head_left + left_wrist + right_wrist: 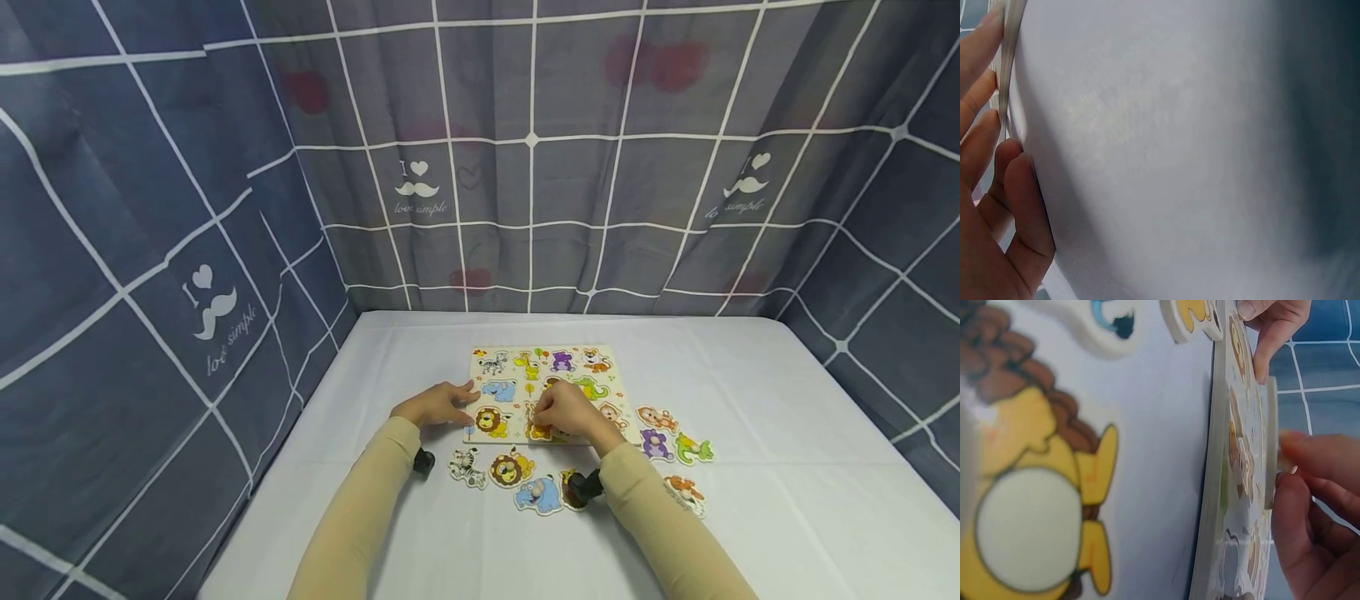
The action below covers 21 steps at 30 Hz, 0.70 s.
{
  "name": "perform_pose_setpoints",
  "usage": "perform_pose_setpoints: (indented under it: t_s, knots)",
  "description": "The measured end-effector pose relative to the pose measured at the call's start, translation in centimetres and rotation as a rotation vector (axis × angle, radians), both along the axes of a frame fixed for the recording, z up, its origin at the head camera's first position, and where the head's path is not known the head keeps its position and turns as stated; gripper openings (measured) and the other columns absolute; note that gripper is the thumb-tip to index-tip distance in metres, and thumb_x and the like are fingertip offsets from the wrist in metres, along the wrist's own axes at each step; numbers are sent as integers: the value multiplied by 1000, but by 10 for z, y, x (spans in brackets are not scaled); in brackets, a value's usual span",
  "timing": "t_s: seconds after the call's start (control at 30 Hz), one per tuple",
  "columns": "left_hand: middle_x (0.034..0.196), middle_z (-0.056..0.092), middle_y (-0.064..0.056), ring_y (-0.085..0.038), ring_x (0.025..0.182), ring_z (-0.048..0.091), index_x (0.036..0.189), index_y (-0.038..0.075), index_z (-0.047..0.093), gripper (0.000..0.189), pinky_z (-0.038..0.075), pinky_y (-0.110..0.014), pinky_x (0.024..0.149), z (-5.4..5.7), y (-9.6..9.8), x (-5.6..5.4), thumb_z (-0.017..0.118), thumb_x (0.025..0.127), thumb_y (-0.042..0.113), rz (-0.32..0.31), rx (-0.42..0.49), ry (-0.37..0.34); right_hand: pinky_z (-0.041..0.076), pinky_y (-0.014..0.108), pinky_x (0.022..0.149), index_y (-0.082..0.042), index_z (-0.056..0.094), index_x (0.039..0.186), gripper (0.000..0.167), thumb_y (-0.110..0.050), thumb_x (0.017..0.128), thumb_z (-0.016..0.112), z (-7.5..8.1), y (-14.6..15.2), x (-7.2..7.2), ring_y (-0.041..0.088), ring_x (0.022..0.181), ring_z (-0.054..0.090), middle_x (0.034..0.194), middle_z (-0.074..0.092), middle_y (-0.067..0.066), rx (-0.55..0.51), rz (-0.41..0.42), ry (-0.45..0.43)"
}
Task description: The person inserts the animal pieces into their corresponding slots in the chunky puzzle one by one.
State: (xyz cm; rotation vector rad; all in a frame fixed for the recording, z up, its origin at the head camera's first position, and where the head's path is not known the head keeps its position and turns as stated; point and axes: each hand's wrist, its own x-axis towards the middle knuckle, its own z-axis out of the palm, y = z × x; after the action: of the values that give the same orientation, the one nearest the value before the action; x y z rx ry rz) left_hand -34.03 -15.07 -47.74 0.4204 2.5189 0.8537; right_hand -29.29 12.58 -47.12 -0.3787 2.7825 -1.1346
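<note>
From the left, we see the left hand at the left edge of the board, its fingers spread rather than gripping; we take it to be steadying. To the right of it, the right hand narrowly pinches the small knob of the puzzle piece, over the board's lower middle. We judge the step in hand to be fitting this piece; the next move calls for lining it up with its outline and lowering it flat before letting go. On the near side of that grip lie the zebra piece, lion piece and elephant piece; to its right, the purple bear piece and crocodile piece.

The head view gives this layout, but the fingers partly cover the held piece. The left wrist view adds only fingers at the board's edge. The right wrist view alone shows the piece edge-on, seemingly raised off the board; its animal we cannot tell.
</note>
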Motion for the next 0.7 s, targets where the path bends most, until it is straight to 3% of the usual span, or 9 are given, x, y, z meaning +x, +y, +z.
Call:
perform_pose_setpoints:
  t_s: [0.2,0.7]
  knots:
    - [163,29,6,-31,155,20,142,21,56,64,14,-52,127,1,1,0,80,83,26,-15,-6,12,48,24,54,-8,76,74,8,-7,80,80,-1,-2,-4,11,58,60,73,71,0,17,0,13]
    - [163,30,9,-30,155,19,142,23,56,64,15,-52,127,-1,1,1,81,83,26,13,3,0,46,25,55,-9,77,73,9,-9,82,80,-6,-7,-12,12,61,57,73,70,0,21,4,0]
